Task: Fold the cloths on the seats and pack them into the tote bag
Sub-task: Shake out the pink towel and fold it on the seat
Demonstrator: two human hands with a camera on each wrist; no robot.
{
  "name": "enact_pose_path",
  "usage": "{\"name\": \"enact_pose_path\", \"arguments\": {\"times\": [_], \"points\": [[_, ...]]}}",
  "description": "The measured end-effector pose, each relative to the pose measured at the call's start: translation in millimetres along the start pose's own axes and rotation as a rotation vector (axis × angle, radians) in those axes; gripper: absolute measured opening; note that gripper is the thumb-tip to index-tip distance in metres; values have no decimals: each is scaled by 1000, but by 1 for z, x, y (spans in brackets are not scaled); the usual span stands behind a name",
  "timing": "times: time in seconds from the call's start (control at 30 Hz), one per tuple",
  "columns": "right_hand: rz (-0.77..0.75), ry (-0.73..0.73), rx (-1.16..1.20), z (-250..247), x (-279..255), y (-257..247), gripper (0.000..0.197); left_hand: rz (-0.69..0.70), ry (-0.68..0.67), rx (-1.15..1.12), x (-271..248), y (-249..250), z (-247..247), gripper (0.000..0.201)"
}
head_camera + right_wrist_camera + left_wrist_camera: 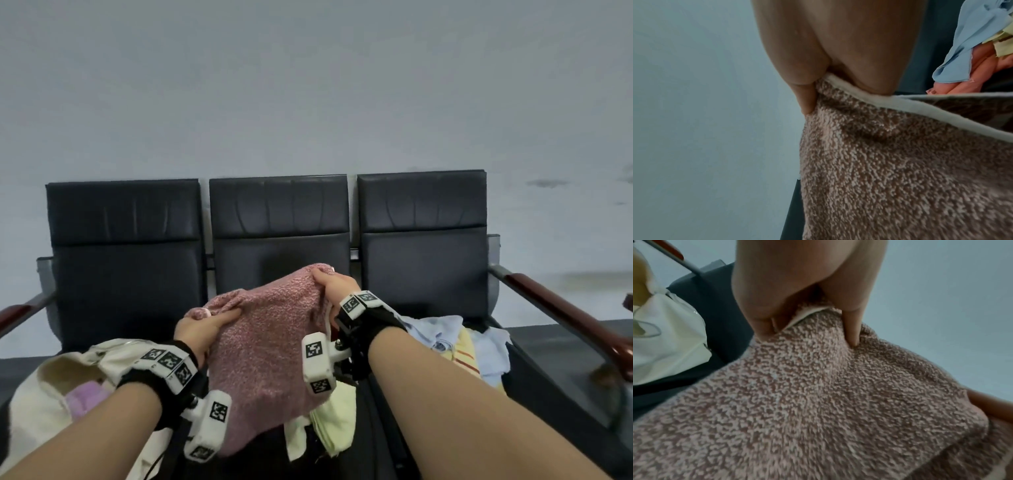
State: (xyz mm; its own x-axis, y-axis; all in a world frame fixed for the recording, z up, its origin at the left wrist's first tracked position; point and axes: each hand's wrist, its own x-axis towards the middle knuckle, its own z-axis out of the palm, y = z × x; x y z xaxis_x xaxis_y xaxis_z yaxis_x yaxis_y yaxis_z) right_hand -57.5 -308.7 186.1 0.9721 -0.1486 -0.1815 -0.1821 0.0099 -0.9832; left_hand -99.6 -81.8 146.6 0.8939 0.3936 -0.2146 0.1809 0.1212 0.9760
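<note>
A fuzzy pink towel (270,346) hangs in the air over the middle seat, held up by both hands. My left hand (202,325) pinches its near left corner, thumb on top; the left wrist view shows the fingers (853,331) dug into the towel (818,402). My right hand (334,282) grips the far right corner, and the right wrist view shows the thumb and fingers clamped on the white hem of the towel (890,162). A cream tote bag (44,404) lies open on the left seat with a lilac cloth (82,399) inside.
Pale yellow cloths (334,421) lie under the towel on the middle seat. A heap of light blue and yellow striped cloths (455,342) sits on the right seat. Wooden armrests (561,311) flank the black three-seat bench (126,240), which backs onto a grey wall.
</note>
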Motion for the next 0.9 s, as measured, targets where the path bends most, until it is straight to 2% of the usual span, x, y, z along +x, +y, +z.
{"name": "enact_pose_path", "arguments": {"times": [0.1,0.13,0.2,0.27,0.37,0.4,0.5,0.53,0.6,0.7,0.73,0.83,0.87,0.9], "points": [[-2,44,26,-10,-1,-3,55,-12,26,-51,8,3,4,38],[-4,67,56,-12,-1,-3,56,-31,8,-57,10,4,4,48],[18,106,94,-18,-3,-4,62,-104,-80,-83,12,4,6,74],[20,142,100,-23,-4,-4,66,-139,-158,-101,9,6,8,82],[33,143,88,-28,-7,-5,67,-177,-201,-131,12,0,11,96],[39,141,75,-29,-9,-7,69,-182,-195,-149,12,-2,12,87],[50,136,42,-28,-15,-11,78,-172,-219,-125,2,0,20,28],[57,138,30,-28,-16,-12,81,-182,-263,-107,0,0,22,20],[64,149,-5,-28,-18,-13,82,-170,-334,-137,-2,1,22,25],[50,155,-27,-32,-14,-12,69,-176,-392,-167,-2,2,19,34],[43,146,-19,-32,-14,-11,72,-182,-407,-172,-5,2,18,35],[88,201,32,-29,21,8,112,-176,-419,-208,-10,1,14,36],[84,212,39,-29,26,10,115,-185,-414,-225,-13,2,14,32],[79,206,50,-29,22,8,109,-194,-408,-241,-12,1,12,24]]}}
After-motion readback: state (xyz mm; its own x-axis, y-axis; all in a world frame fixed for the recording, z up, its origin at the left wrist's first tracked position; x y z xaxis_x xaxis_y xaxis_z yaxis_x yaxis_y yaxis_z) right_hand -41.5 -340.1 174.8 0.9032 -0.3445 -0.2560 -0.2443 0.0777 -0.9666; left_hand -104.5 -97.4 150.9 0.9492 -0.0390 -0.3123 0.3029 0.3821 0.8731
